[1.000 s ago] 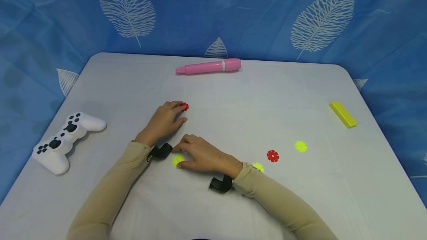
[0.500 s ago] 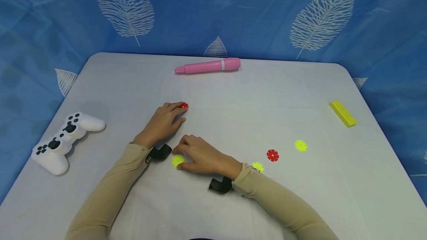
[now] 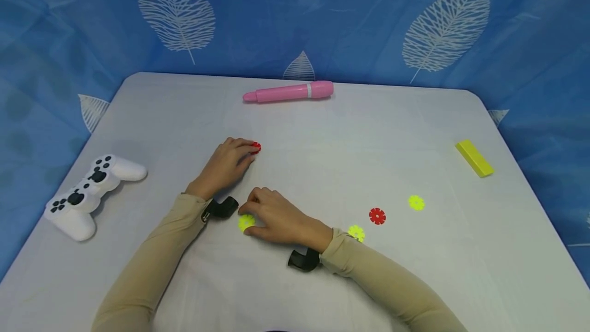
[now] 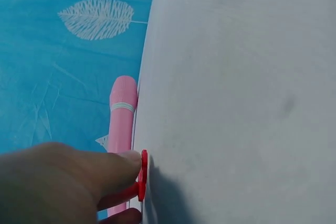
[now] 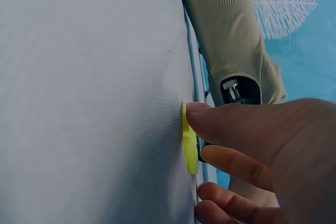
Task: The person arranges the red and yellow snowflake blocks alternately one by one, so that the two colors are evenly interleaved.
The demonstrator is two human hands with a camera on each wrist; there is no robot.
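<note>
In the head view my left hand (image 3: 223, 164) pinches a small red notched plastic disc (image 3: 256, 148) left of the table's middle. The left wrist view shows the thumb against this red disc (image 4: 143, 177), a finger on its other side. Nearer the front, my right hand (image 3: 281, 219) has thumb and index finger curled round a yellow notched plastic disc (image 3: 246, 222) close over the tabletop. Seen from the right wrist, the thumb touches the edge of the yellow disc (image 5: 189, 142), and the index fingertip is right beside it.
At right lie another red disc (image 3: 377, 215) and two yellow discs, one (image 3: 417, 202) farther out and one (image 3: 356, 232) by my right sleeve. A white game controller (image 3: 94, 193) lies left, a pink marker (image 3: 288, 92) at the back, a yellow block (image 3: 474, 158) far right.
My left thumb has moved up toward the index finger and closed on the red disc. My right hand stays nearly in place, its fingers round the yellow disc.
</note>
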